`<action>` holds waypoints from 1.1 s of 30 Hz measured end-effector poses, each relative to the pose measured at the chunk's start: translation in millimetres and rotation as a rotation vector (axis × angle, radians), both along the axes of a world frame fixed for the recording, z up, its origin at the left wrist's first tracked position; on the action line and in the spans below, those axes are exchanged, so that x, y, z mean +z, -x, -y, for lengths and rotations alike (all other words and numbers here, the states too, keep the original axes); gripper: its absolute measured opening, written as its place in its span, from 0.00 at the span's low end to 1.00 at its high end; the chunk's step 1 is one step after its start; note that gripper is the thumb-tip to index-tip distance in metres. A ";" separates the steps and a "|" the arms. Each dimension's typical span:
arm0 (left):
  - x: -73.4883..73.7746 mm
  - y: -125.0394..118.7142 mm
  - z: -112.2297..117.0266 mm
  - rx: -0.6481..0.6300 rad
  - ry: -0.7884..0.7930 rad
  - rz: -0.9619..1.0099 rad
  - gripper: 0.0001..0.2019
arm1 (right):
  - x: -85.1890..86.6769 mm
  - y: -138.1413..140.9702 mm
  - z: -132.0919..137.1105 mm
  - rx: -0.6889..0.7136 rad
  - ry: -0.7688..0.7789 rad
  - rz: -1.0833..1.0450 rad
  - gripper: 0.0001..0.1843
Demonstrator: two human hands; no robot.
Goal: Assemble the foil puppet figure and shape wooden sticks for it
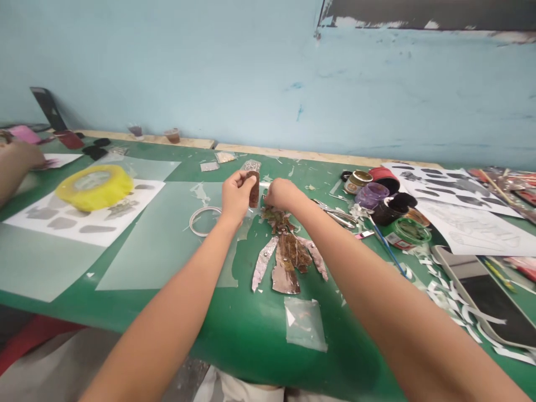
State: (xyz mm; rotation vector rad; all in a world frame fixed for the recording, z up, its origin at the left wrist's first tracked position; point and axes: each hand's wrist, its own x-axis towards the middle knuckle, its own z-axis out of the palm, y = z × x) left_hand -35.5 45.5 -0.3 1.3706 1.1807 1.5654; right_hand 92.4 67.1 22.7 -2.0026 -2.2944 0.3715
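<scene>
Sachet of clear plastic (pixel 307 324) lies closest, between five and six o'clock from a jointed cut-out figure (pixel 286 262); twelve points to the wall. Between three and four o'clock rests a smartphone (pixel 488 296), with curled white paper scraps (pixel 454 301) along its near side. The figure lies flat on the green table (pixel 234 329), in front of the person, its brown and pale pink pieces spread toward six.

The two hands are near each other but apart. The left hand (pixel 237 195), at eleven o'clock, pinches a brown strip (pixel 254 191) between thumb and fingers, upright. The right hand (pixel 282 194) is at twelve, fingers curled over the figure's top end; whether they grip anything I cannot tell, since the hand hides it.

At ten o'clock a white ring (pixel 192 224) lies on a translucent sheet (pixel 167 257). A metal hand tool (pixel 341 216) lies between one and two, and at two cluster a green tub (pixel 408 231), a purple pot (pixel 372 195) and a gold-lidded jar (pixel 358 181). Toward ten, a yellow tape roll (pixel 94 187) sits on a printed sheet (pixel 100 234); beyond it, a co-worker's hand (pixel 20 159) reaches in. Farthest stands the pale blue wall (pixel 188 67).
</scene>
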 end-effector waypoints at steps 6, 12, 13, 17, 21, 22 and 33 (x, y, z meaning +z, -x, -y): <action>-0.1 -6.0 10.2 -0.101 0.027 -0.174 0.08 | 5.2 -40.1 50.3 -0.021 -0.196 -0.798 0.04; -5.0 -21.8 26.0 -0.243 -0.003 -0.328 0.16 | -23.6 -55.5 77.3 -0.104 -0.153 -1.301 0.20; -6.3 -22.9 27.8 -0.250 0.003 -0.350 0.17 | -26.0 -56.1 76.8 -0.115 -0.147 -1.321 0.20; -10.9 -22.4 30.9 -0.251 0.019 -0.406 0.16 | -26.1 -58.9 74.5 -0.085 -0.088 -1.343 0.18; -12.2 -21.8 31.2 -0.272 0.030 -0.396 0.15 | -23.5 -61.5 76.9 -0.033 -0.041 -1.333 0.16; -11.9 -22.2 31.5 -0.283 0.036 -0.392 0.15 | -23.4 -61.9 77.6 -0.017 -0.029 -1.335 0.16; -5.0 -26.6 39.4 -0.410 0.099 -0.293 0.15 | -27.1 -72.3 77.1 0.094 0.173 -1.407 0.22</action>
